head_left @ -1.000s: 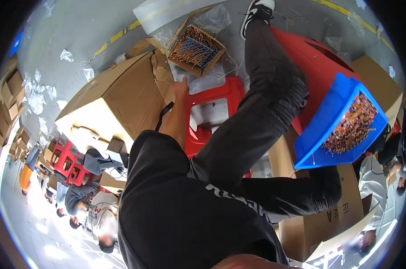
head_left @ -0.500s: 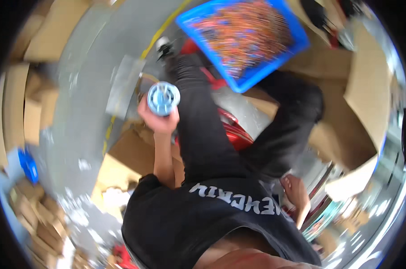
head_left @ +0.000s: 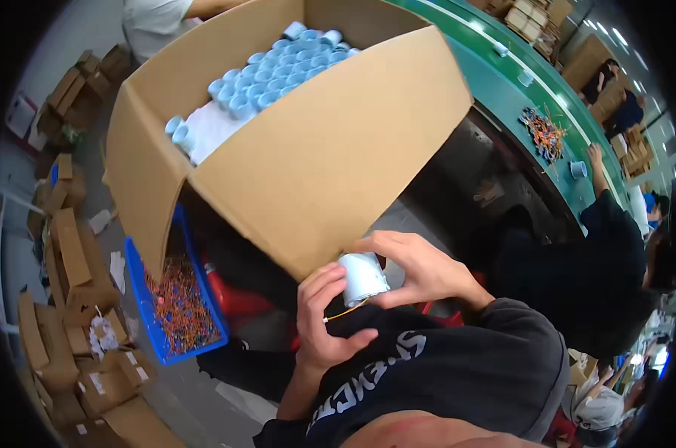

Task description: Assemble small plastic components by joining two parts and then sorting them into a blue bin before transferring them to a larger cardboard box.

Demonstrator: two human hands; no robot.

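Note:
A light-blue cup-shaped plastic housing (head_left: 364,278) is between my two hands, above my lap and just in front of the large box's near corner. My right hand (head_left: 420,269) grips it from the right, thumb at the lower edge and fingers over the top. On its left side rest the fingers of my left hand (head_left: 324,321), with the thumb held away from it. A thin yellow wire (head_left: 347,311) with a small white connector hangs from the housing's lower edge. The housing's inside is turned out of sight.
A big cardboard box (head_left: 323,157) in front holds rows of similar light-blue housings (head_left: 267,78). Left stands a blue bin (head_left: 217,340) of wired parts. A green conveyor (head_left: 513,97) at right carries a wire heap (head_left: 543,134); a co-worker's hand (head_left: 595,155) is beside it.
My view has swung from the blue bin and my legs to the large box. The housing, earlier in my left hand alone, is now between both hands; my right hand has come over to it.

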